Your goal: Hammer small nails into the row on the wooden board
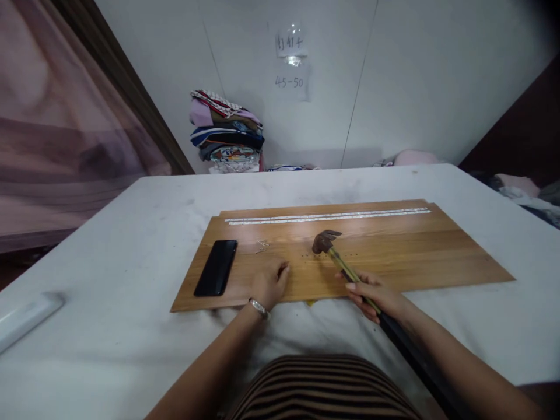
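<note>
A wooden board (415, 256) lies flat on a white table (131, 245). My right hand (371, 294) is closed round the yellow and black handle of a claw hammer (326, 242), whose rusty head rests on the board near a row of small nail heads (332, 255). My left hand (271, 280), with a bracelet at the wrist, rests on the board's near edge with its fingers curled; whether it pinches anything is hidden. A few loose nails (261, 246) lie just beyond it.
A black phone (216, 267) lies on the board's left end. Two silvery strips (328, 216) run along the board's far edge. Folded clothes (227, 133) are stacked against the wall. A white object (26, 318) sits at the table's left edge.
</note>
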### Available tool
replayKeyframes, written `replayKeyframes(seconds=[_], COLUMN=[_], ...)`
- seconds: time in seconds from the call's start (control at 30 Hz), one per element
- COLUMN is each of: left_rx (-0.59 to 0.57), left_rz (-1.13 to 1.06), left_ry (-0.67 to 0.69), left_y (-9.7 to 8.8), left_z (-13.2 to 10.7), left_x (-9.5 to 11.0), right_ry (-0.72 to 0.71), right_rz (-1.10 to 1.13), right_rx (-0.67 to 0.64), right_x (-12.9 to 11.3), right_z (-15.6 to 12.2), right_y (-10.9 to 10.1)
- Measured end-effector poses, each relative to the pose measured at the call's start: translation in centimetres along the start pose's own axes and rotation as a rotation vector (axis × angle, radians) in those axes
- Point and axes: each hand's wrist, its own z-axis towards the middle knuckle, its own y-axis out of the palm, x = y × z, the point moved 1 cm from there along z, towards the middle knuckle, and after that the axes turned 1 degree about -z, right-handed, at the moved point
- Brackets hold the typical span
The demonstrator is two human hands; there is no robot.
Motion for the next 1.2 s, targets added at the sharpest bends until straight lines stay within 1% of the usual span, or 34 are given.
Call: replayKeyframes(seconds=[0.07, 0.13, 0.3, 0.43, 0.57, 0.63, 0.7, 0.87, 0.93, 1.0, 1.07, 1.2], left_rx=[-0.019, -0.04, -0.056, -0.06, -0.06, -0.072, -0.095, -0.11, -0.092, -0.083, -0.081, -0.081], left_rz=[0.055, 0.099, 0.18, 0.23, 0.252, 0.258, 0.257, 0.22, 0.203, 0.182, 0.169, 0.167], left_ry=[0.052, 0.075, 0.094, 0.116, 0.124, 0.111, 0.07, -0.005, -0.011, 0.001, 0.015, 0.074], left_y=[0.1, -0.1, -0.7, -0.7, -0.7, -0.9, -1.1, -1.7, -1.4, -0.8, 0.0, 1.3], left_z=[0.1, 0.1, 0.1, -0.2, -0.4, -0.3, 0.1, 2.4, 3.4, 4.1, 4.3, 4.2], left_x=[0.5, 0.9, 1.7, 2.1, 2.4, 2.6, 2.9, 4.4, 5.0, 5.3, 5.2, 4.5], right_ry=[0.002, 0.011, 0.042, 0.03, 0.012, 0.013, 0.016, -0.005, -0.008, -0.002, 0.002, -0.004], right_rz=[-0.016, -0.022, -0.026, -0.019, -0.002, 0.006, 0.008, 0.015, 0.029, 0.037, 0.037, 0.03], right_rx=[0.013, 0.022, 0.023, 0.012, 0.038, 0.052, 0.059, 0.077, 0.086, 0.096, 0.111, 0.131], right_x=[0.1, 0.1, 0.7, 1.0, 1.0, 1.0, 1.1, 1.3, 1.2, 1.1, 1.1, 1.2], right_z=[0.2, 0.3, 0.3, 0.2, 0.2, 0.3, 0.4, 0.7, 0.7, 0.7, 0.6, 0.5], right_y=[0.2, 0.4, 0.6, 0.9, 1.1, 1.3, 1.4, 1.6, 1.8, 2.1, 2.3, 2.6])
